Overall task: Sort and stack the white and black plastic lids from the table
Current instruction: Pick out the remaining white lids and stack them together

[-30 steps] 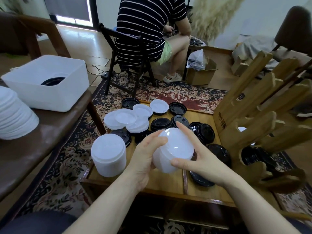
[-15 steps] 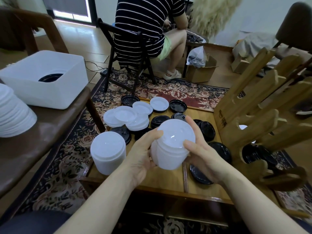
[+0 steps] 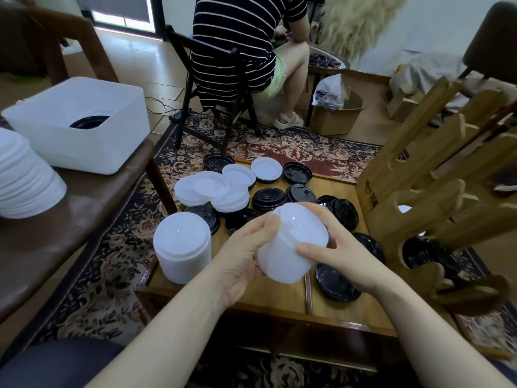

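I hold a stack of white lids above the wooden table, tilted away from me. My left hand grips its left side, thumb near the top rim. My right hand grips its right side, fingers curled over the top. A second stack of white lids stands upright at the table's left edge. Loose white lids lie piled at the far left. Several black lids are scattered across the table, one just below my right hand.
A wooden rack stands on the table's right side. On the brown bench to the left sit a white bin with black lids inside and a tall white lid stack. A person sits on a chair beyond the table.
The held stack has tilted and turned slightly between my hands. My right fingers have slid further over its top; my left thumb has risen toward the rim.
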Demonstrator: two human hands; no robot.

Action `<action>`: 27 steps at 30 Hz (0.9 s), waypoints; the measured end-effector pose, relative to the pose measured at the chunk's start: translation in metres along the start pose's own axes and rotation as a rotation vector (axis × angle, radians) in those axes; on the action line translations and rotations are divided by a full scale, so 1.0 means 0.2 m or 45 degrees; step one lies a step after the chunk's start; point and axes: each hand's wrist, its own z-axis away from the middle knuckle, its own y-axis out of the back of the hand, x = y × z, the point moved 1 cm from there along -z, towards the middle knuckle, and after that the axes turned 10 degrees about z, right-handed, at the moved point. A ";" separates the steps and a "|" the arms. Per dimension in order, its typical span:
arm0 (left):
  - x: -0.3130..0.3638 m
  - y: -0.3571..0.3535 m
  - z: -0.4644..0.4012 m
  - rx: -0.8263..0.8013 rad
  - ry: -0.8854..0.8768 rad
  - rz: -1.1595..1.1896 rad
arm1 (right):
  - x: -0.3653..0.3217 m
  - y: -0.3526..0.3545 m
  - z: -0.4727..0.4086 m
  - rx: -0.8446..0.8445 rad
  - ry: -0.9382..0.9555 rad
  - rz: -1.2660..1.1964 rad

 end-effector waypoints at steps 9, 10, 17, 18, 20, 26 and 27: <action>-0.01 0.01 0.00 -0.109 -0.015 0.013 | -0.01 0.06 0.00 -0.077 -0.006 0.028; -0.01 0.01 -0.01 -0.103 -0.029 0.017 | -0.01 0.06 0.00 -0.075 -0.005 0.052; -0.03 0.04 -0.04 0.024 -0.158 0.000 | 0.00 0.01 0.02 0.060 -0.047 0.099; -0.03 0.03 -0.04 0.033 -0.173 0.003 | -0.01 0.01 0.02 0.079 -0.043 0.101; -0.03 0.03 -0.04 0.039 -0.180 0.012 | -0.01 0.01 0.02 0.114 -0.031 0.098; 0.00 0.03 -0.04 0.032 -0.147 0.075 | -0.02 0.02 0.01 0.129 -0.063 -0.154; 0.01 0.03 -0.04 0.032 -0.145 0.092 | -0.02 0.02 0.01 0.124 -0.073 -0.195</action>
